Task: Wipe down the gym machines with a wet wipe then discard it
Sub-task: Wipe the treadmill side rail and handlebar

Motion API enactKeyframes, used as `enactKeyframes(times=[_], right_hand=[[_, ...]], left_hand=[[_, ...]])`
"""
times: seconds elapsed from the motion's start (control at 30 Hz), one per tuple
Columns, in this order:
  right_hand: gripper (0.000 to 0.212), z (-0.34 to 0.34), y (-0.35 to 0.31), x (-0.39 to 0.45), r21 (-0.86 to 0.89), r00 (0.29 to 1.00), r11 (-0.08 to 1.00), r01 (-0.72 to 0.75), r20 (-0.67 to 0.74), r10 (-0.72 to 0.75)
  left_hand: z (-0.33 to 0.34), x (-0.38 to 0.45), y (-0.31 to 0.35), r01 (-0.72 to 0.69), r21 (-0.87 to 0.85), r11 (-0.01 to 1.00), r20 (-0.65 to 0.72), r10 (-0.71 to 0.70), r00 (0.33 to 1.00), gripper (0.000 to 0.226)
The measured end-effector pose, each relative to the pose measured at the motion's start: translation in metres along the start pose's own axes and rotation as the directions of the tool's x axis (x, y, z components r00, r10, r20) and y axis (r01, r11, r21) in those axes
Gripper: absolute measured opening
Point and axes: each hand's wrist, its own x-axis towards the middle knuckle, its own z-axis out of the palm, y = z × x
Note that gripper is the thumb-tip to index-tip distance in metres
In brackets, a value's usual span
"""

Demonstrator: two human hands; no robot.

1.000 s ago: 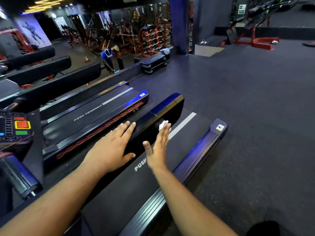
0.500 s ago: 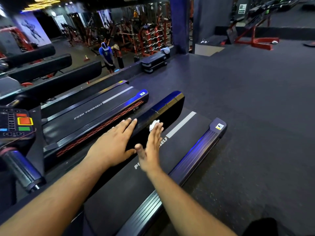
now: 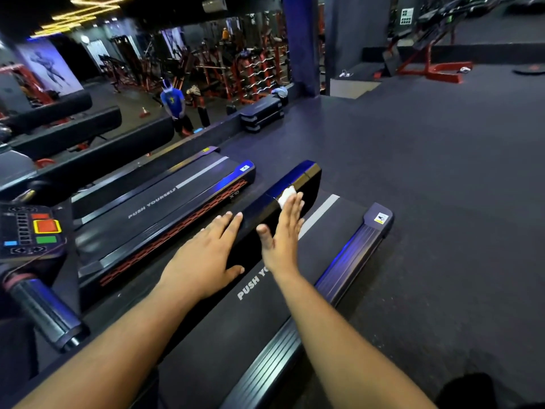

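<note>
A crumpled white wet wipe lies on the glossy black side rail of the near treadmill, whose belt reads PUSH YOURSELF. My right hand presses the wipe against the rail with straight fingers, thumb spread; only the wipe's far end shows past the fingertips. My left hand rests flat on the same rail, closer to me, fingers straight.
A second treadmill runs parallel on the left, with a console of coloured buttons and a handlebar at the lower left. Dark rubber floor spreads to the right. A mirror behind reflects a person and weight racks.
My right hand has slid the wipe farther along the rail, away from me, toward its far end. My left hand has stayed about where it was on the rail.
</note>
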Motion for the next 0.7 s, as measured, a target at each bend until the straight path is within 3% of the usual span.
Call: enactKeyframes(times=[0.13, 0.2, 0.27, 0.33, 0.4, 0.47, 0.6, 0.7], right_hand=[[0.120, -0.018, 0.006, 0.045, 0.050, 0.983, 0.986, -0.158, -0.086, 0.162], [0.118, -0.012, 0.001, 0.029, 0.051, 0.995, 0.996, -0.075, -0.061, 0.078], [0.112, 0.000, -0.005, -0.011, -0.006, 0.994, 0.995, 0.099, 0.051, -0.099], [0.107, 0.004, -0.003, -0.045, -0.111, 0.946, 0.952, 0.285, 0.194, -0.261], [0.103, -0.006, 0.002, -0.041, -0.212, 0.915, 0.901, 0.378, 0.236, -0.328], [0.104, -0.026, 0.000, -0.013, -0.352, 0.926, 0.861, 0.366, 0.233, -0.298], [0.105, -0.057, -0.030, 0.028, -0.576, 0.952, 0.776, 0.258, 0.287, -0.104], [0.106, -0.042, -0.062, -0.009, -0.561, 0.876, 0.712, 0.423, 0.452, -0.165]], left_hand=[[-0.002, -0.001, 0.001, -0.001, -0.008, 1.000, 0.004, 0.001, 1.000, 0.107], [-0.002, -0.001, 0.002, -0.002, -0.009, 1.000, 0.003, 0.002, 1.000, 0.107], [-0.002, -0.002, 0.001, -0.005, -0.016, 1.000, 0.006, 0.005, 1.000, 0.107], [-0.002, -0.003, 0.000, -0.016, -0.026, 1.000, 0.009, 0.016, 1.000, 0.106], [-0.002, -0.006, -0.003, -0.021, -0.026, 0.999, 0.006, 0.022, 1.000, 0.106], [-0.002, -0.011, -0.004, -0.017, 0.006, 1.000, 0.003, 0.017, 1.000, 0.108], [-0.005, -0.031, -0.009, 0.038, 0.046, 0.998, 0.029, -0.040, 0.999, 0.111], [-0.006, -0.061, -0.021, 0.094, 0.049, 0.994, 0.044, -0.096, 0.994, 0.114]])
